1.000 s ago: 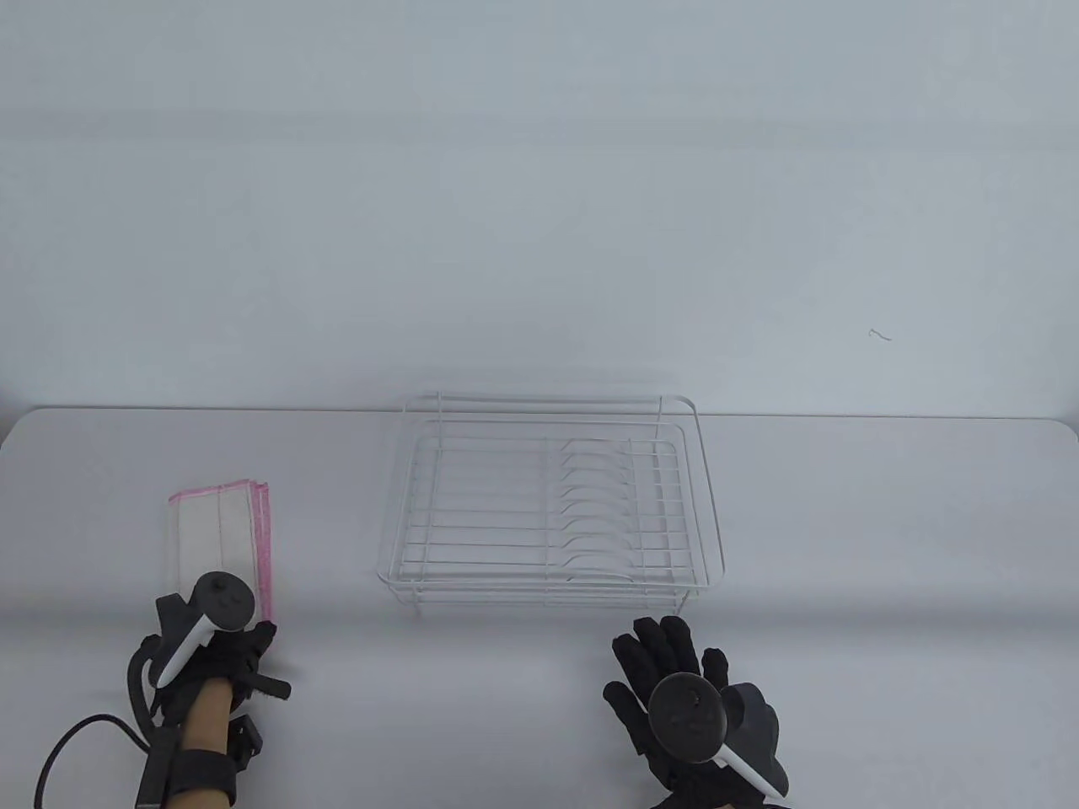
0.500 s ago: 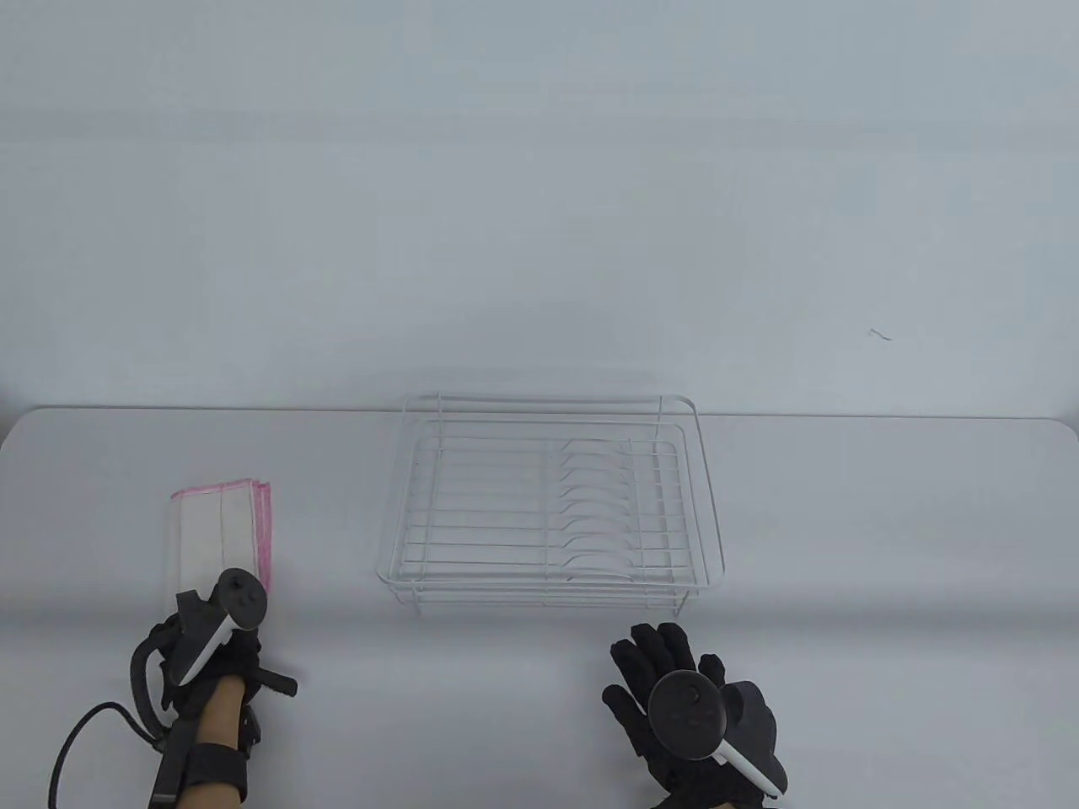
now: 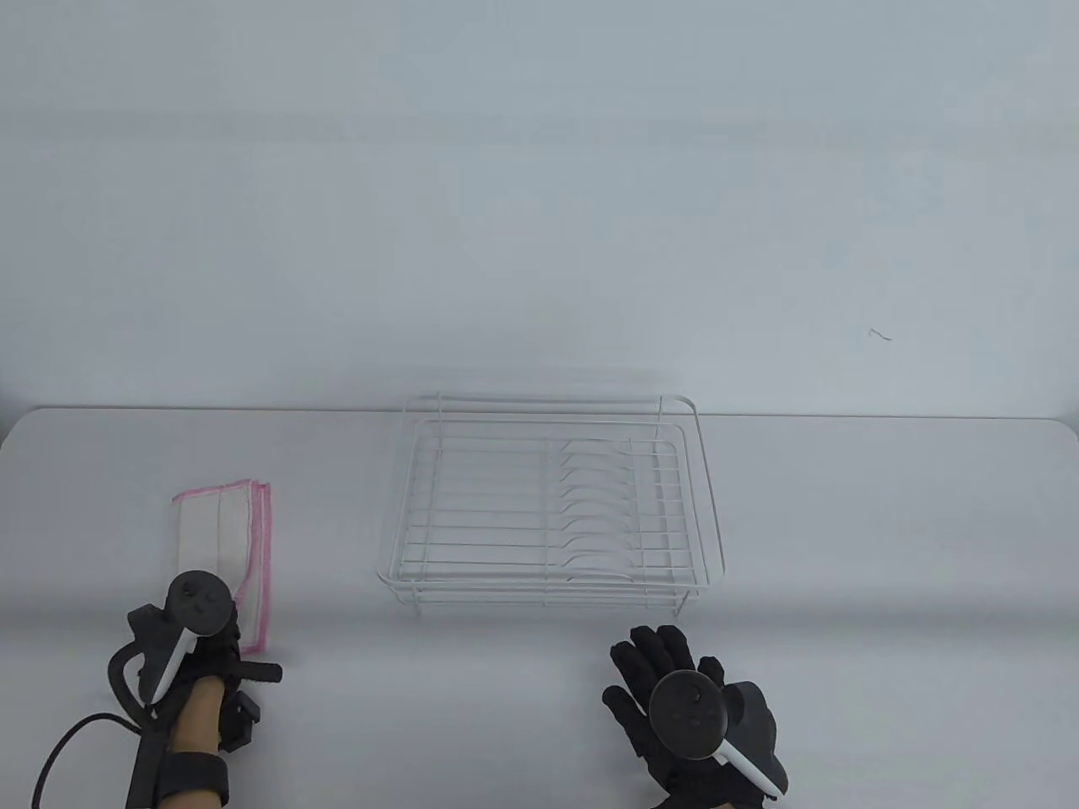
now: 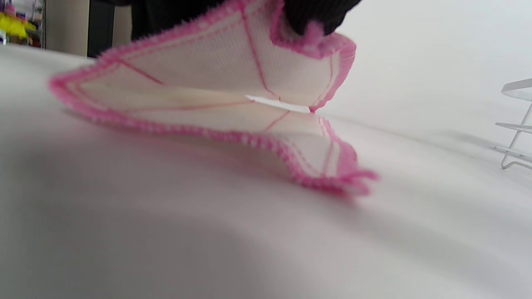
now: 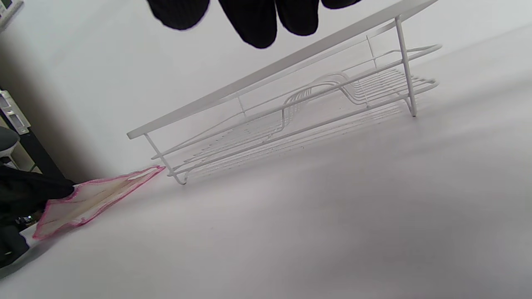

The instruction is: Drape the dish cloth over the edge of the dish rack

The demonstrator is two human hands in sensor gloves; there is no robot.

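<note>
Now my left hand (image 3: 206, 649) pinches the dish cloth's (image 3: 221, 531) near corner, the dish rack (image 3: 552, 506) lying toward two o'clock, my right hand (image 3: 674, 699) resting open and empty.

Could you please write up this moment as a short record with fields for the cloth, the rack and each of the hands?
cloth: dish cloth, white with pink edging, near end lifted, far end on the table
rack: white wire dish rack, nothing on it, to the cloth's right
left hand: left hand pinches the cloth's near edge
right hand: right hand holds nothing, fingers spread, in front of the rack
</note>
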